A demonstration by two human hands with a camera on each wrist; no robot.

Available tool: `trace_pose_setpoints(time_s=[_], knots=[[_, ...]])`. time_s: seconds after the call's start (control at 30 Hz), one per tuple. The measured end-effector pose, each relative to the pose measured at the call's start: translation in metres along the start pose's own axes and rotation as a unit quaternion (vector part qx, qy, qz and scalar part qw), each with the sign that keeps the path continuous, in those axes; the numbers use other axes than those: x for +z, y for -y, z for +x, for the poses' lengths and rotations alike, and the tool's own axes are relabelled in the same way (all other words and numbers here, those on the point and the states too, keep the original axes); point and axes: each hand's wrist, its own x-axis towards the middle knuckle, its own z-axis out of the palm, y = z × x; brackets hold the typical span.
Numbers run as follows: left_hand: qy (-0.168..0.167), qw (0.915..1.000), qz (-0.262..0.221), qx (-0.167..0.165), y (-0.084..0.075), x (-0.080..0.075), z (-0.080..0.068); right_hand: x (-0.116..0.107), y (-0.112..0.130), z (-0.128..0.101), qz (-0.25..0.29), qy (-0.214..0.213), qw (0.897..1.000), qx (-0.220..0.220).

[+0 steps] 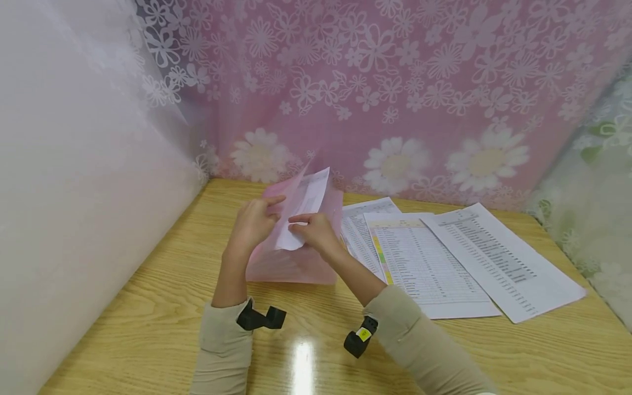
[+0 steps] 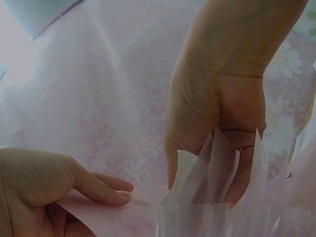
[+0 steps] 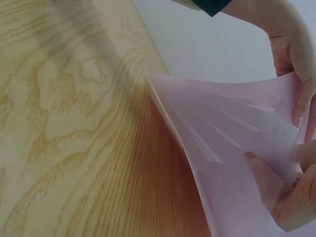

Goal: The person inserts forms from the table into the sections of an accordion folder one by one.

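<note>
Wooden table (image 1: 148, 329) w/ white sheet wall at left, pink floral curtain (image 1: 395, 82) behind. Left hand (image 1: 254, 222) sits at the pink folder's (image 1: 296, 263) left edge, thumb and fingers pinching the front flap and pulling it open; folder stands on the table near centre, mouth up. White sheet (image 1: 303, 211) sticks halfway out of the folder top. Right hand (image 1: 316, 230) just beside the left, fingers pinched on the sheet's lower part inside the opening. Left wrist view: pockets fanned apart, fingers (image 2: 237, 168) of the other hand dipped btwn them. Right of the folder, three printed papers (image 1: 429, 263) lie flat, overlapping, well apart from both hands.
</note>
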Motion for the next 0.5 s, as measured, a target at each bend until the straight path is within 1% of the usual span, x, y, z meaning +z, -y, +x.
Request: trace_pose_setpoints(time_s=[0.17, 0.33, 0.5], knots=[[0.007, 1.0000, -0.001, -0.002, 0.000, -0.001, 0.001, 0.002, -0.001, 0.001, -0.015, 0.004, 1.000, 0.002], [0.017, 0.9998, -0.008, -0.004, 0.001, -0.002, 0.000, -0.002, -0.002, 0.004, -0.028, 0.013, 1.000, 0.006], [0.023, 0.9997, -0.009, -0.005, 0.001, -0.002, -0.001, -0.011, -0.002, 0.009, 0.006, -0.005, 1.000, 0.025]])
